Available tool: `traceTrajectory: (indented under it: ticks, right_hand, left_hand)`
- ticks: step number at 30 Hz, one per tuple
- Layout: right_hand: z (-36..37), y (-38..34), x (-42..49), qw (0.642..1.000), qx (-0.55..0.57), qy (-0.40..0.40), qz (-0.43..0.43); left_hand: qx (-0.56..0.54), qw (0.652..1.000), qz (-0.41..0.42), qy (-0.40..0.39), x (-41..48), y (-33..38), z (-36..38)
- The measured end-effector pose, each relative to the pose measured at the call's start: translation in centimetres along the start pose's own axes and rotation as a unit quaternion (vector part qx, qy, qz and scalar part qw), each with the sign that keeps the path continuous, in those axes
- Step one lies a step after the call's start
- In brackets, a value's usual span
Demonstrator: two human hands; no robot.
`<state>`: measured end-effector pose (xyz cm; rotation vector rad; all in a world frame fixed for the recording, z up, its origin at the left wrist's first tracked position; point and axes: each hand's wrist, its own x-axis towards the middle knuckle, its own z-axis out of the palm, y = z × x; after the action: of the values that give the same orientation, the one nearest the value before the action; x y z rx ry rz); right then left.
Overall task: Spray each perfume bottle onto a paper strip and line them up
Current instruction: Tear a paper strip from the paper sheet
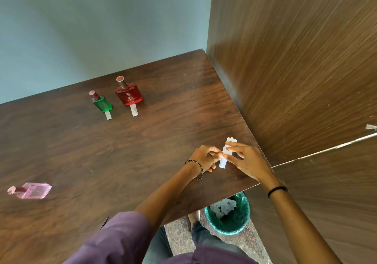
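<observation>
- We see the red bottle (128, 94) standing capped on the brown surface (67, 153), near the pale back wall. A white strip (134, 110) pokes out from under its near edge.
- Just left of the red bottle stands the green bottle (102, 103), also capped. A second strip (108, 115) is tucked under it in the same way.
- Far left of the red bottle and much nearer to us is the pink bottle (30, 190). It is blurred and has no strip by it.
- Right of the red bottle and nearer to us, close to the surface's corner, both hands meet on a bundle of paper strips (226, 154).
- The left hand (204, 157) pinches the bundle's edge with its fingertips.
- The right hand (245, 159) holds the bundle between thumb and fingers.
- Nearer still, below that corner, a green bin (241, 221) on the floor holds white paper scraps.
</observation>
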<state>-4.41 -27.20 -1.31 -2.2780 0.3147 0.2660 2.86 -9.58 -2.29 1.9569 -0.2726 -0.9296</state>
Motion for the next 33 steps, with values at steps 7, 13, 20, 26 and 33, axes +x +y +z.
traceTrajectory:
  ticks: [7,13,20,26,33]
  right_hand:
    - [0.5,0.0,0.2,0.999,0.012,0.034,-0.006]
    - [1.2,-0.3,0.0,0.991,0.06,0.113,0.027]
    - [1.6,-0.9,-0.6,0.974,0.168,0.115,0.099]
    - [1.9,-1.1,-1.2,0.949,0.183,0.213,0.144]
    - [2.9,-1.8,-1.6,0.964,0.111,0.195,0.141]
  left_hand:
    - [0.007,1.0,-0.017,0.009,0.0,0.1,0.1]
    - [0.193,0.977,0.031,0.081,-0.6,0.5,0.0]
    - [0.383,0.861,0.315,0.112,-0.6,-0.4,0.9]
    - [0.414,0.837,0.351,0.074,-0.3,-1.8,0.9]
    - [0.426,0.841,0.33,0.051,0.0,-1.2,1.0]
